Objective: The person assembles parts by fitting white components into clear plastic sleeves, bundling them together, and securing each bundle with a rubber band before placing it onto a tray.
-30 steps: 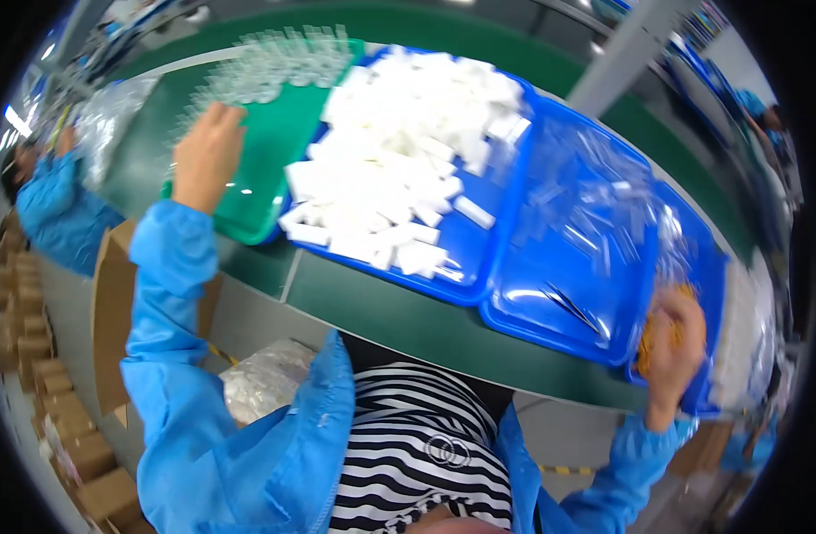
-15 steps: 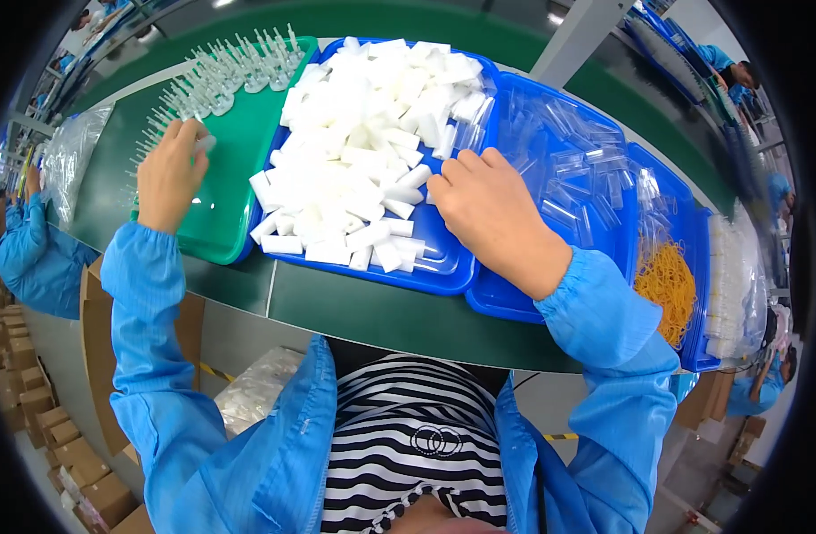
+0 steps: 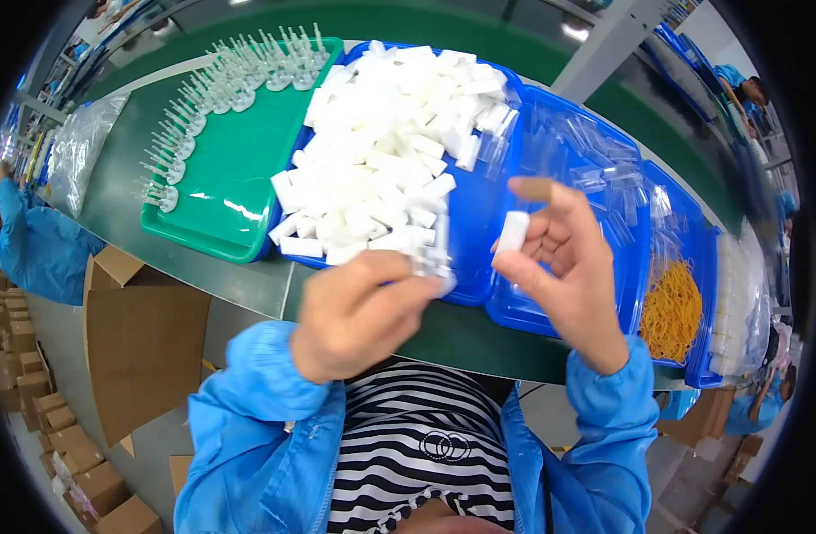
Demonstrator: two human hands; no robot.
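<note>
My right hand (image 3: pixel 564 258), held over the blue trays, pinches a small white foam block (image 3: pixel 513 233) between thumb and fingers. Just left of it, my left hand (image 3: pixel 363 311) is closed on a small clear plastic piece (image 3: pixel 434 267) at its fingertips; motion smears that piece and its exact shape is hard to make out. Beyond both hands, many more white foam pieces (image 3: pixel 372 151) fill a blue tray (image 3: pixel 473 209). The green tray (image 3: pixel 239 169) at the left carries rows of clear thin-stemmed pieces (image 3: pixel 239 93) along its far and left sides.
Clear plastic tubes (image 3: pixel 617 178) lie in a second blue tray (image 3: pixel 537 316) at the right. Farther right come yellow rubber bands (image 3: pixel 670 307) and white bagged parts (image 3: pixel 737 303). A metal post (image 3: pixel 608 49) rises behind the trays. An open cardboard box (image 3: pixel 145 338) stands below the table's left side.
My left hand has come from the green tray to the middle front and now holds a clear piece. My right hand has turned and lifted away from the trays with a white foam block.
</note>
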